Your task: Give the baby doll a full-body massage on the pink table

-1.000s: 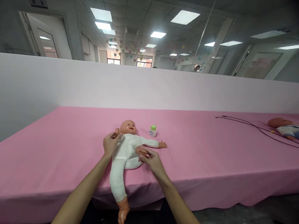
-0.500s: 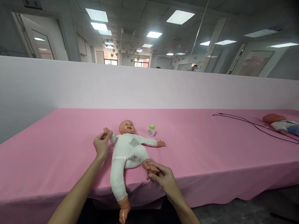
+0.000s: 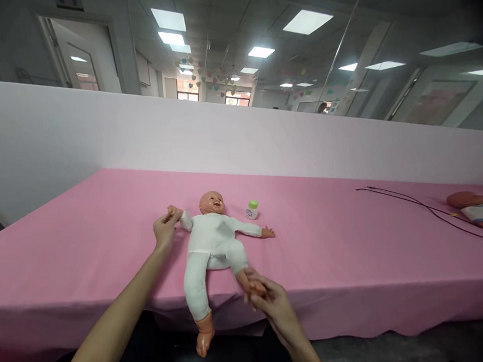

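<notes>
A baby doll [image 3: 212, 236] in white clothing lies on its back on the pink-covered table, its head toward the far side. My left hand [image 3: 165, 227] is closed around the doll's hand on the left side, and that arm is stretched outward. Lower down, my right hand [image 3: 269, 296] grips the doll's foot on the right side near the table's front edge. The other leg hangs over that edge with its bare foot [image 3: 204, 334] free. A small jar [image 3: 251, 210] with a green lid stands beside the doll's head, untouched.
The pink cloth [image 3: 321, 241] covers the table, with a white partition [image 3: 263, 140] and glass behind it. Toward the right lie a thin black cable [image 3: 410, 197] and a second doll [image 3: 473, 203] in blue and white.
My right hand has drawn the doll's foot slightly down toward the front edge, and the bent leg is straighter. My left hand keeps its hold. The view has shifted a little.
</notes>
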A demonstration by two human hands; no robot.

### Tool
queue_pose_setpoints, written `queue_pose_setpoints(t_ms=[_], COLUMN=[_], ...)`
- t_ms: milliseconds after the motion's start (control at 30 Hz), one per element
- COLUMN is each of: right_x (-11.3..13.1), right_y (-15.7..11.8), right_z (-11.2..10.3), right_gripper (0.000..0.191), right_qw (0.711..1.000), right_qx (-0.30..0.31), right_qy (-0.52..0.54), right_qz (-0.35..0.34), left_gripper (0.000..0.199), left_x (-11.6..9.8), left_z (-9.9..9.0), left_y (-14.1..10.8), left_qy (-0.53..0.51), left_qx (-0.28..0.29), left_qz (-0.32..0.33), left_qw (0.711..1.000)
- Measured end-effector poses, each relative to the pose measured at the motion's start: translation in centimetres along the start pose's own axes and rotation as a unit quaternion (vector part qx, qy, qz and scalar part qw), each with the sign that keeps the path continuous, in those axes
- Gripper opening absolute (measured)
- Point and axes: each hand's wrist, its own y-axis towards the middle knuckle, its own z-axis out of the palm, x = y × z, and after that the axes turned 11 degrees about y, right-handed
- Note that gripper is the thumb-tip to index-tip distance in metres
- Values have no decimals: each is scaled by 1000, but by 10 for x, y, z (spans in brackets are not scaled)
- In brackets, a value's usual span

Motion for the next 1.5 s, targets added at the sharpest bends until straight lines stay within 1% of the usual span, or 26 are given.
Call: queue_pose_setpoints(t_ms=[67, 100, 133, 200, 300, 333, 400, 467, 533, 567, 600, 633, 700, 767, 800, 867, 900, 967, 1033, 1133, 1200, 1267, 1333, 1367, 1433, 1500], right_x=[-11, -15, -17, -12, 10, 17, 23, 20, 14, 12, 13, 15, 21, 23, 20, 10, 3, -6, -5, 14, 23, 21, 14, 10, 8, 12], right_y=[-31, -42, -49, -48, -17, -1, 34, 67, 88, 93, 92, 87, 64, 29, 10, -22, -34, -46, -42, -10, 22, 53, 76, 82, 83, 66], right_z=[-14, -19, -21, -20, -3, 5, 26, 44, 57, 59, 59, 55, 40, 17, 5, -16, -22, -27, -20, 4, 24, 42, 56, 61, 65, 59], right_gripper=[48, 47, 46, 47, 51, 52, 51, 49, 49, 50, 53, 55, 56, 51, 49, 45, 44, 41, 43, 51, 52, 51, 48, 48, 50, 52], right_qw=[999, 998, 998, 998, 998, 997, 995, 996, 998, 998, 999, 999, 999, 999, 999, 997, 994, 992, 995, 1000, 999, 998, 998, 998, 998, 999], right_qx=[22, 29, 31, 20, -10, -19, -15, 4, 6, 4, 0, -3, -9, -10, -3, 45, 66, 78, 59, 21, 12, 11, 3, -3, -13, -11], right_qy=[5, 4, -2, -24, -60, -67, -86, -79, -53, -42, -34, -31, -35, -40, -39, -32, -29, -22, -19, -13, -26, -45, -46, -37, -16, -8], right_qz=[38, 53, 59, 50, -5, -29, -41, -40, -41, -38, -36, -32, -27, -15, 0, 63, 84, 98, 79, 15, -22, -35, -53, -58, -56, -45], left_gripper=[40, 40, 40, 41, 40, 38, 33, 29, 27, 27, 28, 29, 33, 38, 40, 42, 43, 43, 42, 36, 30, 26, 25, 25, 26, 30], left_x=[8, 10, 11, 5, -12, -17, -23, -22, -20, -19, -18, -18, -18, -15, -12, -5, -2, -1, -8, -23, -28, -25, -19, -17, -15, -16], left_z=[-11, -15, -17, -14, 5, 14, 30, 41, 46, 45, 42, 38, 24, 7, -2, -16, -21, -24, -17, 7, 24, 36, 40, 40, 34, 24], left_y=[12, 16, 17, 14, -4, -12, -27, -39, -45, -46, -44, -41, -32, -21, -15, -5, -2, 2, -1, -19, -38, -56, -67, -69, -64, -50], left_qy=[-55, -73, -83, -73, -1, 36, 127, 233, 306, 316, 304, 274, 183, 88, 48, -18, -45, -78, -67, 20, 101, 187, 253, 266, 245, 178], left_qx=[-69, -91, -100, -90, -28, 1, 67, 108, 120, 122, 124, 127, 118, 64, 27, -44, -71, -96, -85, -16, 42, 84, 94, 96, 102, 108], left_qz=[-80, -99, -103, -74, 38, 84, 161, 200, 213, 214, 213, 207, 172, 94, 44, -56, -91, -112, -71, 63, 150, 208, 227, 229, 216, 172], left_qw=[993, 988, 986, 991, 999, 996, 976, 946, 920, 916, 920, 930, 961, 990, 998, 997, 992, 986, 992, 998, 983, 957, 936, 931, 940, 963])
